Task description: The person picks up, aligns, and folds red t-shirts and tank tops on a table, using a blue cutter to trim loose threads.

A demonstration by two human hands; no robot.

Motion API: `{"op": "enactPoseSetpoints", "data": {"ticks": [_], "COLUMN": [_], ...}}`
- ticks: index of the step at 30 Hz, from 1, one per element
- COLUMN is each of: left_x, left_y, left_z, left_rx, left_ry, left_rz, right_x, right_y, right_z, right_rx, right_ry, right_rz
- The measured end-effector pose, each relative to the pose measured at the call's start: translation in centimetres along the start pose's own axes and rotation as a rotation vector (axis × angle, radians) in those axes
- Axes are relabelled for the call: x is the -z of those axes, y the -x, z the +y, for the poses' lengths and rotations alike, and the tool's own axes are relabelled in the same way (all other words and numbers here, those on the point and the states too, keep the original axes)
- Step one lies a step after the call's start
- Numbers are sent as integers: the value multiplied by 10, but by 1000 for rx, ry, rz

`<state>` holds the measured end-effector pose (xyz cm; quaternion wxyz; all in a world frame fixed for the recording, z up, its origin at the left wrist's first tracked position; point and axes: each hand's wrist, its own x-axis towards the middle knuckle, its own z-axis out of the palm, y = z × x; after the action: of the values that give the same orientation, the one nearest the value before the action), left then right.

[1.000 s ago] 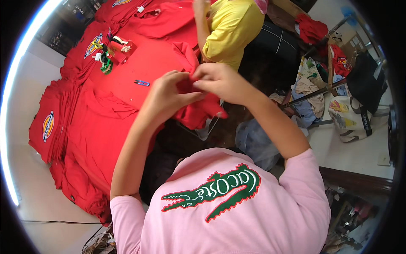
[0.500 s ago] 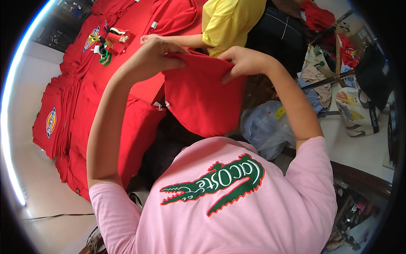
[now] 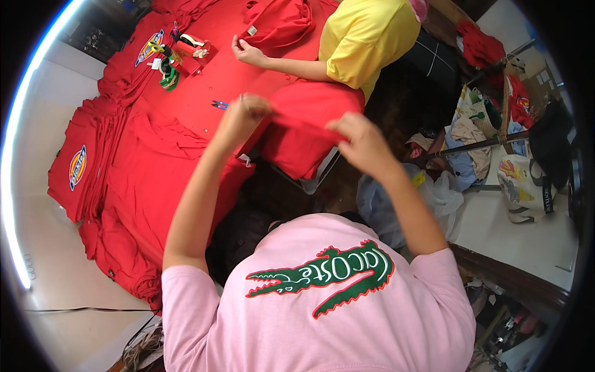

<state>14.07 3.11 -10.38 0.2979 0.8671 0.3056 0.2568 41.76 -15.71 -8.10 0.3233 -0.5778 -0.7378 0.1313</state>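
Red garment (image 3: 304,139) held up between both hands, above the near edge of the desk (image 3: 204,80), which is covered in more red cloth. Left hand (image 3: 243,111) pinches the upper left corner, fingers closed on the fabric; right hand (image 3: 358,137) has its grip closed on the upper right edge. The top edge runs nearly taut between them and the rest of the cloth hangs down toward the desk edge.

Stacks of red shirts (image 3: 93,167) with oval chest badges lie spread at the left of the desk. Small blue-handled snips (image 3: 219,105) lie on the cloth just beyond the left hand. Rolls of tape and tags (image 3: 176,53) sit farther back.

A co-worker in a yellow shirt (image 3: 365,37) sits opposite, one hand (image 3: 246,51) resting on the red cloth beside another bunched red garment (image 3: 276,22).

Judgement: the step in hand looks like straightening or folding the piece. The next move probably calls for keeping both corners level and the edge tight while lowering it flat, clear of the snips.
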Motion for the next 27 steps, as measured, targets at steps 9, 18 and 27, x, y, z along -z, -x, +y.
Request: {"op": "enactPoseSetpoints", "data": {"ticks": [9,18,27], "left_x": [7,104,103], "left_y": [274,512,561], "left_z": [-57,-105,-176], "left_rx": [728,1212,1146], "left_ry": [448,382,156], "left_rz": [47,1287,1425], "right_x": [-162,-249,-410], "right_y": [33,-188,-269], "right_z": [-34,-84,-184], "right_rx": [-211,22,-50], "right_ry": [-505,-378,-6], "right_rz": [-805,-559,-566]}}
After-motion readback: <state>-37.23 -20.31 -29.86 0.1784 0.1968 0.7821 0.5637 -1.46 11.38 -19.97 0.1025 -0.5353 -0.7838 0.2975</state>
